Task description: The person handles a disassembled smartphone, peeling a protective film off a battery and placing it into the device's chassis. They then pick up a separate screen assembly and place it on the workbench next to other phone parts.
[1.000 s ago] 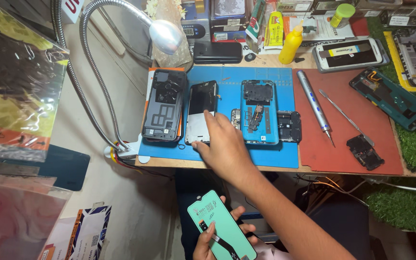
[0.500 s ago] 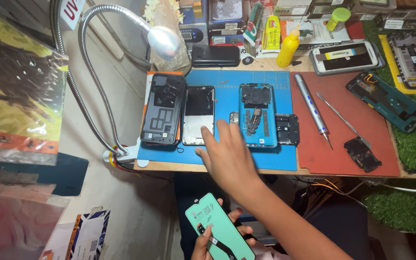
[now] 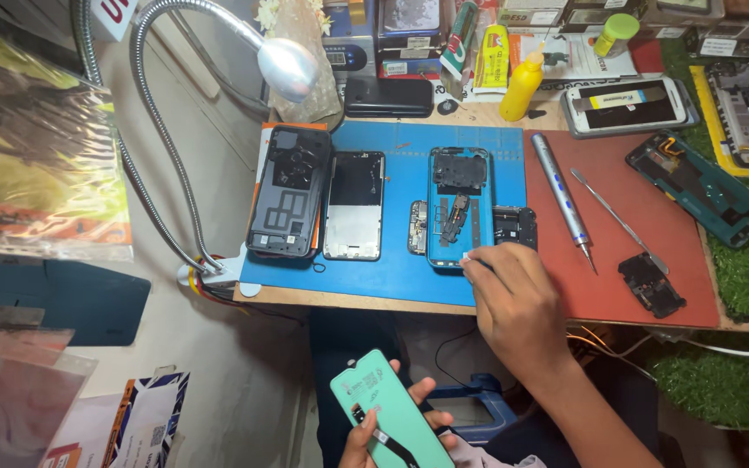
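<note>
- My left hand (image 3: 373, 433) is low, below the desk's near edge, fingers wrapped around a mint-green phone back cover (image 3: 392, 414) with a dark flex strip lying down its face; the grip is closed on it.
- At the left edge of the blue mat (image 3: 400, 260) lies a dark phone frame (image 3: 289, 192), and just beside it a silvery screen panel (image 3: 354, 206).
- Toward the mat's middle sits the opened blue-rimmed phone (image 3: 459, 206), a shallow shell holding a black shield plate at its far end and a small board and flex lower down; a loose small board (image 3: 418, 228) lies against its left side and a black camera cover (image 3: 515, 227) against its right.
- My right hand (image 3: 513, 303) rests at that phone's near right corner, fingertips (image 3: 472, 260) pressed together on the rim; whether they pinch anything I cannot tell.
- On the red mat (image 3: 626, 286) lie a grey electric screwdriver (image 3: 563, 198), a thin metal pry tool (image 3: 615, 221) and a small black part (image 3: 650, 284); a teal phone shell (image 3: 700, 189) sits at its far right corner.
- A yellow bottle (image 3: 522, 82) stands at the desk's far edge.
- A moment ago my right hand was further left, near the screen panel's near end; it has shifted right to the blue-rimmed phone. My left hand holds the cover as before.
</note>
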